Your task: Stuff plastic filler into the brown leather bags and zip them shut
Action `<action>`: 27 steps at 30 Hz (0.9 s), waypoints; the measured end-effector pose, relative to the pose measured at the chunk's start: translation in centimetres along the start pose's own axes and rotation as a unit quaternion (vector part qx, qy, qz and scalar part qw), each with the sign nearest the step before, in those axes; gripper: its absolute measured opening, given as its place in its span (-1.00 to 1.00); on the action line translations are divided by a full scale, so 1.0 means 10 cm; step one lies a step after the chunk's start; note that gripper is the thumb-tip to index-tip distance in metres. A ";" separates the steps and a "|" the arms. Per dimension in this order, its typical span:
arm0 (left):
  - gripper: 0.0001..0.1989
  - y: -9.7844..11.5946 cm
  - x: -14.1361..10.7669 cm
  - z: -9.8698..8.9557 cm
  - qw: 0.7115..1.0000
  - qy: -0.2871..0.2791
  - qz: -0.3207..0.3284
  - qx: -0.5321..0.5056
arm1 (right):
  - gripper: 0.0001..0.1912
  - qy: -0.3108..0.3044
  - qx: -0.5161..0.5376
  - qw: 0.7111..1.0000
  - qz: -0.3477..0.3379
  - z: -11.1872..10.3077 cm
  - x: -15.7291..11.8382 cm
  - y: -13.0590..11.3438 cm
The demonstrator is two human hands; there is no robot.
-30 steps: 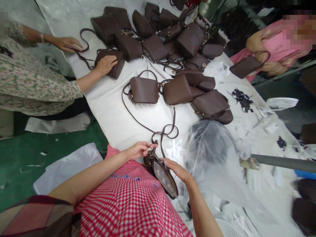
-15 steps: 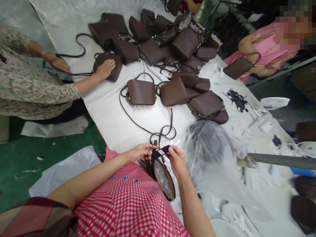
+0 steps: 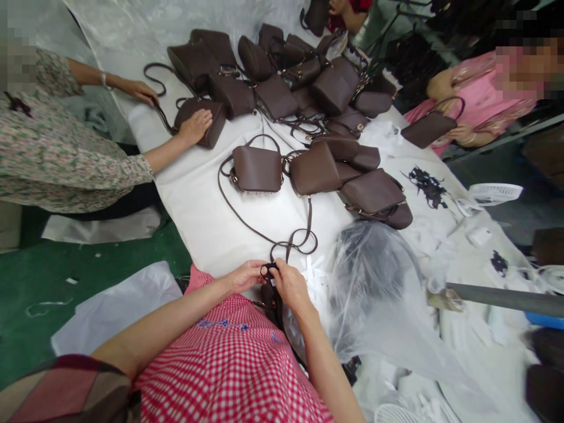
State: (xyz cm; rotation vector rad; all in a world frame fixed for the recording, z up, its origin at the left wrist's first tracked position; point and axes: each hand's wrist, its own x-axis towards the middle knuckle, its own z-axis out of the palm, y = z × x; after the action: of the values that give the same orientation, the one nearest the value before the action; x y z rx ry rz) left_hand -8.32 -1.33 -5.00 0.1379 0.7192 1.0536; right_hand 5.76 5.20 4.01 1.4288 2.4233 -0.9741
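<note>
My left hand (image 3: 248, 276) is closed in a pinch on a thin black cord loop at the table's near edge. Beside it, my right hand (image 3: 288, 284) grips the black tag (image 3: 272, 269), which is mostly covered by its fingers. Both hands nearly touch. Below them a dark brown bag (image 3: 269, 296) hangs against the red checked apron, largely hidden by my right hand and forearm. A brown strap (image 3: 288, 244) lies looped on the white cloth just beyond my fingers. Farther up, a brown handbag (image 3: 257, 168) rests on the cloth.
Many brown bags (image 3: 335, 85) are piled at the back. At left a person's hand (image 3: 196, 126) presses on a bag; at right another person holds one. A clear plastic bag (image 3: 374, 282), black tags (image 3: 426, 187) and a white fan (image 3: 496, 192) lie to the right.
My right hand has moved left, up to my left hand, and now covers most of the tag. The left person's far hand has lifted the strap nearer their bag. The view has shifted slightly.
</note>
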 end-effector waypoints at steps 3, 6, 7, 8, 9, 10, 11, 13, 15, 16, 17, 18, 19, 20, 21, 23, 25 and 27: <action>-0.57 -0.01 -0.02 0.00 1.000 0.012 0.011 -0.004 | -0.83 -0.019 -0.069 0.997 0.016 0.02 0.00 -0.11; -0.61 0.07 -0.05 0.02 0.999 0.013 0.014 0.046 | -0.78 -0.026 -0.072 0.997 0.009 0.09 0.01 -0.17; -0.64 0.11 -0.05 0.04 0.996 0.007 0.009 0.085 | -0.78 -0.029 -0.073 0.997 0.011 0.11 0.01 -0.18; -0.69 0.16 -0.06 0.06 0.991 -0.004 0.000 0.133 | -0.78 -0.032 -0.073 0.997 0.016 0.14 0.02 -0.17; -0.74 0.21 -0.05 0.08 0.983 -0.018 -0.011 0.185 | -0.79 -0.034 -0.064 0.997 0.019 0.16 0.02 -0.16; -0.80 0.26 -0.05 0.10 0.971 -0.032 -0.020 0.235 | -0.80 -0.034 -0.043 0.998 0.013 0.19 0.02 -0.13; -0.85 0.31 -0.05 0.12 0.958 -0.047 -0.025 0.281 | -0.81 -0.030 -0.005 1.000 -0.004 0.20 0.01 -0.09; -0.88 0.44 -0.04 0.15 0.934 -0.059 -0.007 0.353 | -0.79 0.002 0.093 0.994 -0.058 0.23 -0.06 0.01; -0.84 0.62 -0.07 0.12 0.911 -0.040 0.022 0.410 | -0.66 0.048 0.150 0.983 -0.092 0.26 -0.18 0.15; -0.82 0.72 -0.10 0.07 0.900 -0.015 0.034 0.434 | -0.55 0.061 0.153 0.982 -0.089 0.27 -0.27 0.23; -0.82 0.84 -0.14 0.00 0.890 0.016 0.045 0.453 | -0.44 0.061 0.148 0.984 -0.074 0.28 -0.35 0.30; -0.83 0.96 -0.19 -0.08 0.880 0.052 0.051 0.469 | -0.35 0.050 0.142 0.987 -0.052 0.30 -0.44 0.37; -0.83 1.08 -0.24 -0.17 0.873 0.084 0.059 0.476 | -0.29 0.036 0.142 0.989 -0.025 0.31 -0.52 0.42; -0.84 1.19 -0.30 -0.26 0.868 0.106 0.064 0.480 | -0.26 0.026 0.148 0.989 0.001 0.32 -0.58 0.47; -0.85 1.28 -0.34 -0.34 0.864 0.119 0.061 0.485 | -0.25 0.024 0.158 0.987 0.025 0.34 -0.63 0.49; -0.85 1.35 -0.36 -0.42 0.857 0.116 0.041 0.500 | -0.20 0.033 0.174 0.982 0.058 0.35 -0.68 0.51; -0.81 1.25 -0.29 -0.38 0.854 0.097 0.022 0.510 | -0.18 0.033 0.180 0.980 0.072 0.34 -0.69 0.47; -0.82 1.00 -0.12 -0.22 0.855 0.070 0.009 0.513 | -0.27 0.028 0.171 0.983 0.066 0.34 -0.70 0.40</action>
State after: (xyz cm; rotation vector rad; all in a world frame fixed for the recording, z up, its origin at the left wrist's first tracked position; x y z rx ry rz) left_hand -17.43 2.25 -1.84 0.9982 1.3655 0.5973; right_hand 12.16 -0.54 2.71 1.7209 2.2406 -1.3845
